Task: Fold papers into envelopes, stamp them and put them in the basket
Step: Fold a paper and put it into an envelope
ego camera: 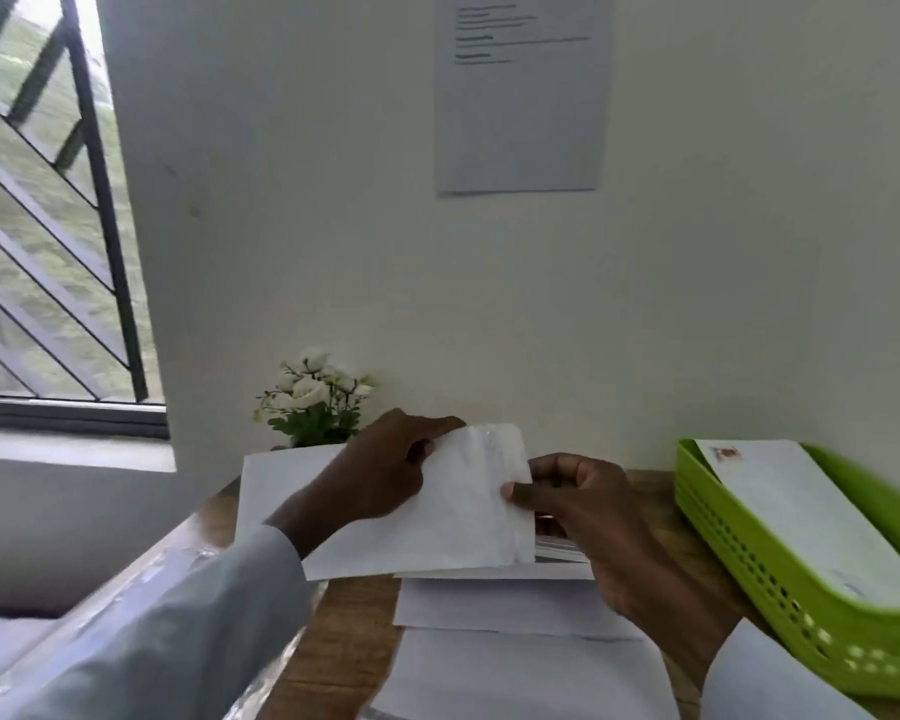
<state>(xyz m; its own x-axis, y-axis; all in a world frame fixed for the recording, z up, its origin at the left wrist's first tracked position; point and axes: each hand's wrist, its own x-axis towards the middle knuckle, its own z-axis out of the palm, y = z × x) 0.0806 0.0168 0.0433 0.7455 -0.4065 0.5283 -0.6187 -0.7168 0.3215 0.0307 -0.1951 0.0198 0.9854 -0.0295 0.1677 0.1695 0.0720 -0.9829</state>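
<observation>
Both hands hold a white envelope above the wooden table. My left hand grips its upper left part near the raised flap. My right hand pinches its right edge with the thumb on the front. Under the envelope lie more white papers, spread toward me. A green perforated basket stands at the right with a stamped envelope lying in it.
A small pot of white flowers stands at the back of the table against the wall. A printed sheet hangs on the wall. A barred window is at the left. Clear plastic wrap covers something at the table's left edge.
</observation>
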